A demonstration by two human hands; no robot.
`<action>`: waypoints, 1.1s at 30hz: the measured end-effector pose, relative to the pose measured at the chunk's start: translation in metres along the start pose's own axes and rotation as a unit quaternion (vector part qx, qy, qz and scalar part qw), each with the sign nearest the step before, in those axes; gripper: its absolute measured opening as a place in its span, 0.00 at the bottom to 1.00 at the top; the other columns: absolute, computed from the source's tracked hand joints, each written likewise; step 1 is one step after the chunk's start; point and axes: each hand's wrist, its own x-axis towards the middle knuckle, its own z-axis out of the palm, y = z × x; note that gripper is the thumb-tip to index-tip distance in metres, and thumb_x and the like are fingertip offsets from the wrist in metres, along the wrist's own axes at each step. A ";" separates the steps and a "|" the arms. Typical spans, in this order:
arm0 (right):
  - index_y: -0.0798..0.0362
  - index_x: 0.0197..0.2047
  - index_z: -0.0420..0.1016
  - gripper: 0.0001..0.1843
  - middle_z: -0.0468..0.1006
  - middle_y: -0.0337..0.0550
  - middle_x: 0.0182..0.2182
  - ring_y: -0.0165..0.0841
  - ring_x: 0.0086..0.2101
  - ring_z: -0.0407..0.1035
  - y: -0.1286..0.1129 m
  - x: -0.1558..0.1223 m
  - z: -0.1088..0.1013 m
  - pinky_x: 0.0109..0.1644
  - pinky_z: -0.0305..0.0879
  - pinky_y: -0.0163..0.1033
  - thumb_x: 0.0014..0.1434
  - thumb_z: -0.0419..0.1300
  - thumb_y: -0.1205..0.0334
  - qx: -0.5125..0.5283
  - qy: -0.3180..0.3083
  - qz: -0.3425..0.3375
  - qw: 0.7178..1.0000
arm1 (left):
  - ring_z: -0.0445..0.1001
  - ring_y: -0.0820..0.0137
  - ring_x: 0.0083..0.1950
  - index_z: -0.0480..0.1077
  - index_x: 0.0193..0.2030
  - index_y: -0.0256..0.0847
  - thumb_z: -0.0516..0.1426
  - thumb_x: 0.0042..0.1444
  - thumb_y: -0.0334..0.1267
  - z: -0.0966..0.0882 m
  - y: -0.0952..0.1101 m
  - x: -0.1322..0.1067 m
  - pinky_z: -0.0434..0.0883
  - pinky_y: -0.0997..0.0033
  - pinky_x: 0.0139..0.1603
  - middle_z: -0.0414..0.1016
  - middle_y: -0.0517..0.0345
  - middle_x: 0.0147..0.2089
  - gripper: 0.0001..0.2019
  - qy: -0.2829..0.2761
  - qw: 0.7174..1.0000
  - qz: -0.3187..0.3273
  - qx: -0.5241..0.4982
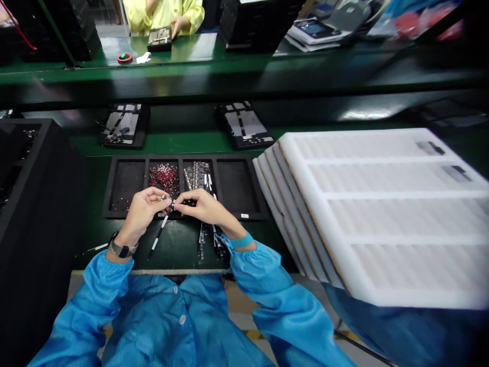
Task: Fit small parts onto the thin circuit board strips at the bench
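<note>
My left hand (147,206) is closed in a pinch on the small board end of a flex cable (159,235). Its dark strip with white patches hangs down toward the table edge. At the same small end, the fingertips of my right hand (200,205) are pinched together; any smaller piece between them is hidden. Both hands are over the front edge of a black compartment tray (147,176). One compartment has many tiny red parts (164,176), another small circuit boards (196,174) with strips. More flex cables (206,239) lie below my right wrist.
White foam trays (317,199) are stacked at right, and a tall black stack (38,204) stands at left. Two black trays with parts, a left one (124,126) and a right one (244,125), sit behind. Across the bench, a person in yellow (164,18) handles a similar tray.
</note>
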 end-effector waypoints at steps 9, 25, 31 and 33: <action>0.55 0.36 0.85 0.09 0.84 0.40 0.29 0.33 0.32 0.76 0.006 -0.001 0.000 0.40 0.67 0.35 0.65 0.63 0.62 -0.037 0.019 0.020 0.999 | 0.77 0.70 0.25 0.77 0.33 0.36 0.79 0.33 0.44 0.007 0.003 0.004 0.75 0.72 0.30 0.80 0.58 0.25 0.24 0.020 0.999 -0.029 -0.020; 0.54 0.37 0.86 0.10 0.87 0.41 0.31 0.37 0.34 0.80 0.007 -0.002 -0.002 0.43 0.70 0.38 0.65 0.64 0.61 -0.054 0.039 0.019 0.998 | 0.78 0.69 0.26 0.78 0.32 0.35 0.80 0.32 0.44 0.005 0.003 0.016 0.76 0.71 0.30 0.80 0.55 0.25 0.23 0.007 0.999 -0.032 -0.025; 0.54 0.39 0.86 0.10 0.88 0.42 0.36 0.38 0.38 0.81 0.007 -0.002 -0.002 0.46 0.71 0.38 0.66 0.64 0.60 -0.038 0.043 0.011 0.998 | 0.78 0.69 0.26 0.79 0.33 0.34 0.79 0.32 0.42 0.002 0.002 0.017 0.75 0.71 0.31 0.81 0.54 0.25 0.23 -0.005 0.999 -0.036 -0.025; 0.54 0.38 0.86 0.10 0.88 0.42 0.35 0.38 0.37 0.81 0.007 -0.002 -0.002 0.45 0.71 0.38 0.66 0.64 0.60 -0.038 0.047 0.012 0.998 | 0.78 0.69 0.26 0.78 0.33 0.34 0.79 0.33 0.42 0.003 0.001 0.018 0.76 0.71 0.31 0.81 0.53 0.25 0.22 -0.006 0.999 -0.034 -0.028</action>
